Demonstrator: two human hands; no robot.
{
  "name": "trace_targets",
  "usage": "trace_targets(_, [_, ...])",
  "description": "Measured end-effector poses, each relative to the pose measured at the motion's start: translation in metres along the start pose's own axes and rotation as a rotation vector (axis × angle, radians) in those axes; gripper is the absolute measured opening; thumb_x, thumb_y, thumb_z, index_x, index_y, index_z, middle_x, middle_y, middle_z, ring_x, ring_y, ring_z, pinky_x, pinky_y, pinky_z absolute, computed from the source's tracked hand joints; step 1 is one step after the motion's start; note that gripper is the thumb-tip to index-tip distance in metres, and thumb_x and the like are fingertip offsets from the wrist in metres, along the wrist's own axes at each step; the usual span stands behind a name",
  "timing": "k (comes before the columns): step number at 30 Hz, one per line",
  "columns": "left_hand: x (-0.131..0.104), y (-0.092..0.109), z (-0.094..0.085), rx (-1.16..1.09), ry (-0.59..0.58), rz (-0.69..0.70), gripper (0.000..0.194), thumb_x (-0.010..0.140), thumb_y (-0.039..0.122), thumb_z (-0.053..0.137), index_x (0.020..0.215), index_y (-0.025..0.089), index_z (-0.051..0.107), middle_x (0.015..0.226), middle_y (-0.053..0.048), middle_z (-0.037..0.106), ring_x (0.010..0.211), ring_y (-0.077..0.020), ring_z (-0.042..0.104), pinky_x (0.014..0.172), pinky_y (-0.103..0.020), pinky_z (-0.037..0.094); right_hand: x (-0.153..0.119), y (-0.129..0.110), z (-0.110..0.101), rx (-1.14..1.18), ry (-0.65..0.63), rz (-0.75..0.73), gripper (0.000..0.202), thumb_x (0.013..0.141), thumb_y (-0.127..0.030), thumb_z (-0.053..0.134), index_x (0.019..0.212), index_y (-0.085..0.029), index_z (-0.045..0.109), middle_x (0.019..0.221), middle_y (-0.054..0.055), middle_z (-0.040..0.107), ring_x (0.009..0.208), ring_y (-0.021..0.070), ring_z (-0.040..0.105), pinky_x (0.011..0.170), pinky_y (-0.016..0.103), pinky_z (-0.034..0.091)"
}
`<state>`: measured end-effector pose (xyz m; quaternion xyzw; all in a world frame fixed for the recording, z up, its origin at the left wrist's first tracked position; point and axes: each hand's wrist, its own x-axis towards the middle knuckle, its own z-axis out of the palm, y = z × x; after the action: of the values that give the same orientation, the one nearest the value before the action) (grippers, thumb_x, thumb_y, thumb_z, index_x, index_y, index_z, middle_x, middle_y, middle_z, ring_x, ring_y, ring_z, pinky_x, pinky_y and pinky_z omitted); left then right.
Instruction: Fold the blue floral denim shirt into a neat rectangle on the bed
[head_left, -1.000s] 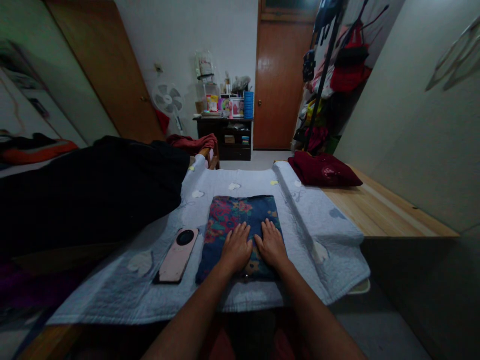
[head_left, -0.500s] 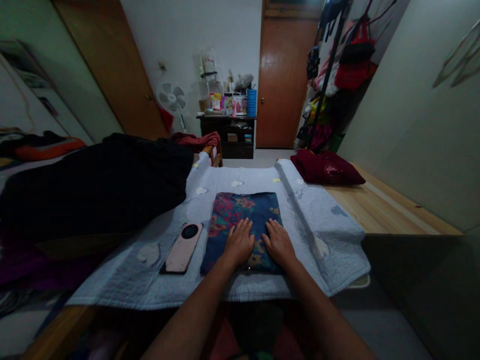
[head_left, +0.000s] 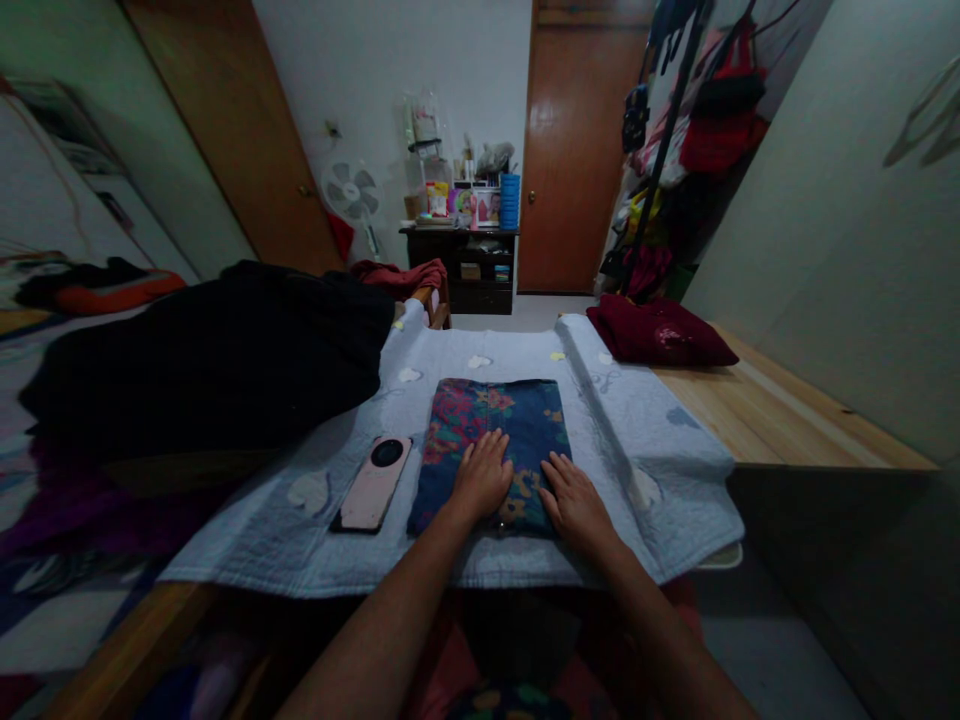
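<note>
A folded dark blue garment with a floral pattern lies flat on a pale quilted cloth. My left hand rests palm down near its middle, fingers stretched out. At its right edge lies my right hand, also flat, with the fingers on the fabric. A small shiny piece, perhaps a button or zip pull, shows at the near edge of the garment. Left of the garment lies a pink phone with a round black camera.
A dark heap of clothing stands to the left. A folded maroon garment sits at the right on a wooden board. At the back are a fan, a dark cabinet and hanging bags.
My right hand has slid right and slightly toward me, to the garment's right edge. My left hand stays on the fabric. The view has shifted slightly.
</note>
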<state>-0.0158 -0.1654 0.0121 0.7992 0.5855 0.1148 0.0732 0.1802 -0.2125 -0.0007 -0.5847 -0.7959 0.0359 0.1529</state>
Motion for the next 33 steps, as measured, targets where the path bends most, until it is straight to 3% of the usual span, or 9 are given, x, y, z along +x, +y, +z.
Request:
trace_targets(4, [0.0,-0.003,0.004,-0.07,0.006,-0.001,0.052,0.097,0.033,0.03,0.148,0.02,0.036,0.157,-0.005,0.032,0.146,-0.0209,0.024,0.119,-0.044,0.02,0.02,-0.016,-0.011,0.044,-0.046,0.054,0.041,0.093,-0.026,0.043,0.129,-0.014,0.059,0.139,0.016,0.053,0.132,0.0291,0.046,0.112,0.048,0.029])
trace_targets(8, [0.001,-0.009,0.006,-0.28,0.037,-0.012,0.052,0.097,0.029,0.031,0.147,0.018,0.036,0.155,-0.008,0.035,0.145,-0.0216,0.026,0.119,-0.046,0.018,0.049,-0.038,-0.002,0.322,0.086,-0.025,0.048,0.091,-0.016,0.034,0.135,-0.007,0.052,0.143,0.017,0.05,0.133,0.0228,0.045,0.112,0.041,0.034])
trace_targets(12, [0.001,-0.015,0.006,-0.648,0.158,-0.074,0.054,0.095,0.024,0.034,0.148,0.016,0.032,0.147,-0.012,0.048,0.138,-0.019,0.04,0.117,-0.043,0.026,0.062,-0.052,0.017,0.486,0.134,-0.003,0.049,0.092,-0.018,0.034,0.138,-0.011,0.049,0.142,0.016,0.051,0.132,0.0219,0.047,0.111,0.042,0.036])
trace_targets(18, [-0.001,-0.019,0.004,-0.96,0.283,-0.146,0.056,0.088,0.012,0.035,0.144,0.015,0.034,0.135,-0.012,0.058,0.129,-0.0171,0.051,0.114,-0.041,0.033,0.053,-0.061,0.017,0.351,0.027,-0.009,0.047,0.095,-0.029,0.041,0.139,-0.015,0.049,0.149,0.011,0.043,0.14,0.0259,0.036,0.115,0.048,0.026])
trace_targets(22, [-0.009,-0.031,-0.002,-0.896,0.322,-0.174,0.051,0.087,0.011,0.036,0.138,0.016,0.042,0.135,-0.011,0.057,0.128,-0.0173,0.051,0.113,-0.039,0.035,0.053,-0.065,0.009,0.284,-0.039,0.015,0.049,0.096,-0.033,0.042,0.141,-0.016,0.048,0.151,0.011,0.04,0.141,0.0257,0.033,0.116,0.045,0.025])
trace_targets(27, [-0.035,-0.062,-0.014,-0.473,0.369,-0.202,0.044,0.081,0.008,0.043,0.122,0.017,0.057,0.133,-0.011,0.056,0.132,-0.0226,0.045,0.116,-0.044,0.03,0.055,-0.065,0.01,0.256,-0.059,0.027,0.049,0.096,-0.034,0.04,0.141,-0.016,0.047,0.152,0.01,0.039,0.142,0.0241,0.031,0.116,0.044,0.024])
trace_targets(33, [-0.063,-0.085,-0.029,-0.379,0.237,-0.365,0.052,0.081,0.018,0.053,0.132,0.011,0.046,0.132,-0.017,0.054,0.127,-0.0269,0.05,0.109,-0.042,0.038,0.055,-0.063,0.012,0.252,-0.059,0.029,0.049,0.096,-0.034,0.04,0.141,-0.015,0.048,0.152,0.01,0.04,0.142,0.0234,0.031,0.117,0.042,0.023])
